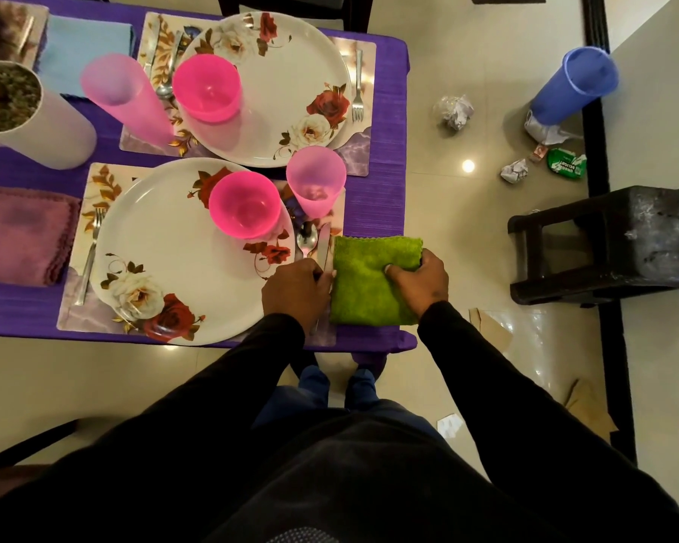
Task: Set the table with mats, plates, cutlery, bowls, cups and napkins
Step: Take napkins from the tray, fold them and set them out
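The green napkin (375, 282) lies folded at the near right corner of the surface (381, 197), just right of the near mat (326, 335), with its near edge close to the surface's near edge. Risk 1: a pull toward the near side could drag the napkin over that edge and drop it to the floor (447, 229). Risk 2: the knife (324, 246) and spoon (305, 239) lie touching or nearly touching the napkin's left edge; a sideways shove of the cloth would likely knock them out of line or against the near plate (189, 248). Risk 3: the pink cup (315, 182) stands on the far right part of the same mat (tall and light, by the look of it), so a careless lift of either arm could tip it. The pink bowl (244, 205) on the plate sits lower and seems less exposed.

Left hand (296, 290): fingers curled, resting at the napkin's left edge and over the knife's handle. Whether it pinches the cloth, the knife or both cannot be told.

Right hand (422, 278): fingers bent around the napkin's right edge, thumb pressed on its top face, so the cloth is gripped between them.

The hands are apart, one at each side of the napkin.
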{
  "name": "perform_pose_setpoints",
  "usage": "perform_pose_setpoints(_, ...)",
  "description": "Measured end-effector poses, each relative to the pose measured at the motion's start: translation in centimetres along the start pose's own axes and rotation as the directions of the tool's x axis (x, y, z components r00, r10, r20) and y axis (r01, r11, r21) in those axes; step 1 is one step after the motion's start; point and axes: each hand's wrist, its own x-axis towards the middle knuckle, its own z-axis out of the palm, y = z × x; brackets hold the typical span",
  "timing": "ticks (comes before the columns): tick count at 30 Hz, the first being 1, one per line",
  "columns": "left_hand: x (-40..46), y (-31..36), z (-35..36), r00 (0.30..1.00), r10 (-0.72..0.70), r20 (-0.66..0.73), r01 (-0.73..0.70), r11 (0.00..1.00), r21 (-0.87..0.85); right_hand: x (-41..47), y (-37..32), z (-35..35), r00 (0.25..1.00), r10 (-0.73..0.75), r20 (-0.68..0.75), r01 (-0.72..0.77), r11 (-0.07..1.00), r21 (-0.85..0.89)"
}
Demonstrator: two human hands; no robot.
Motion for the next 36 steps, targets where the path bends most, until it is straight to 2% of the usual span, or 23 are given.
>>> perform_pose_setpoints(3,0.2,0.7,0.1,0.999,-0.01,0.042,0.013,0.998,-0.058,-0.1,0.1,-0.2,0.998,0.032,-0.06,-0.033,0.999,-0.015)
perform_pose_setpoints(8,0.2,1.3,0.4,0.995,-0.029,0.093,0.038,0.994,-0.102,0.0,0.7,-0.5,0.996,0.049,-0.074,-0.051,0.999,-0.018)
perform_pose_setpoints(13,0.2,1.7,0.9,0.981,-0.112,0.16,0.157,0.941,-0.3,-0.2,1.0,-0.4,0.997,0.028,-0.065,-0.028,1.0,0.001)
perform_pose_setpoints(16,0.3,1.7,1.2,0.977,-0.104,0.184,0.154,0.947,-0.281,-0.4,0.9,-0.5,0.998,0.025,-0.056,-0.024,1.0,0.021)
perform_pose_setpoints(22,0.0,1.6,0.9,0.988,-0.116,0.105,0.141,0.95,-0.277,-0.6,0.9,0.1,0.999,0.033,-0.03,-0.03,0.997,0.072)
perform_pose_setpoints(28,0.1,0.7,0.7,0.987,-0.134,0.091,0.151,0.965,-0.217,-0.8,0.9,0.1,0.994,0.016,-0.108,-0.018,1.0,-0.019)
perform_pose_setpoints(36,-0.1,0.7,0.7,0.986,-0.152,0.068,0.163,0.965,-0.206,-0.9,1.6,-0.4,0.989,0.053,-0.135,-0.064,0.995,-0.081)
